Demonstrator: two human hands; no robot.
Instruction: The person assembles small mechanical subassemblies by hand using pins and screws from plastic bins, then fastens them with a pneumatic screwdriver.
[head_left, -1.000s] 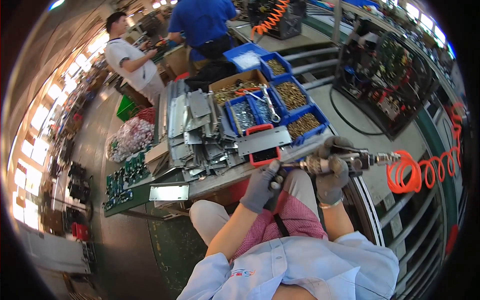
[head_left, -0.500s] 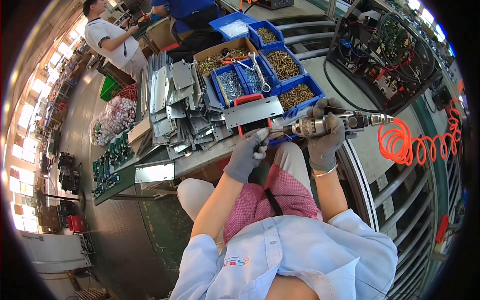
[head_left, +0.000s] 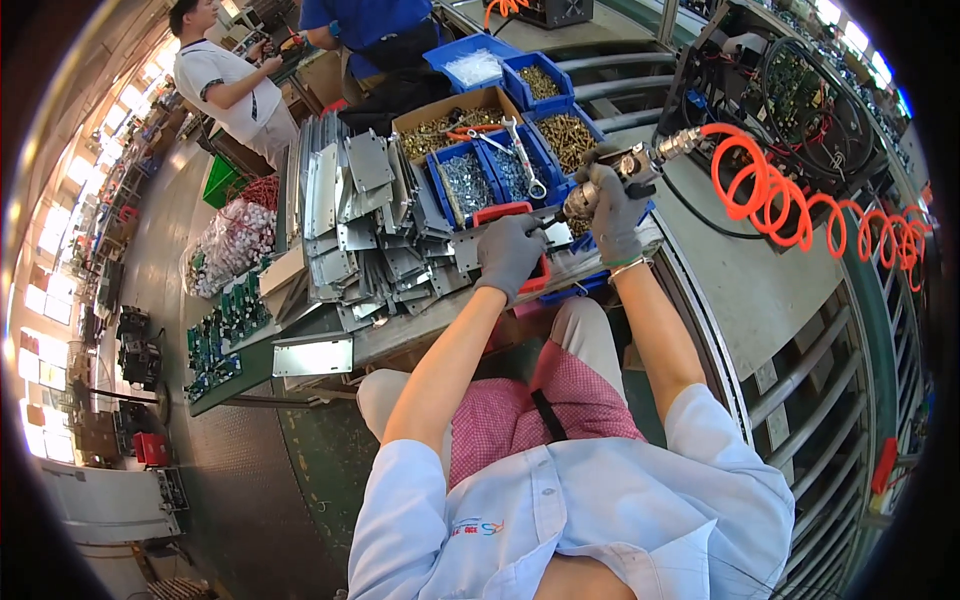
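My right hand, in a grey glove, is wrapped round an air-powered driver. An orange coiled hose runs from its rear end. The driver's front end points left, towards my left hand, also gloved. That hand's fingers are curled closed near the driver's tip, and what lies in them is hidden. Beneath the left hand is a flat metal plate, partly covered. A red-framed holder shows behind and beside the same hand.
Stacked metal brackets fill the bench on the left. Blue bins of brass fasteners and silver hardware stand ahead, a wrench across them. Green circuit boards lie far left. An opened machine sits right. Two people work beyond.
The driver and my right hand have moved forward and left, the driver now tilted with its hose end higher. My left hand has moved forward over the plate.
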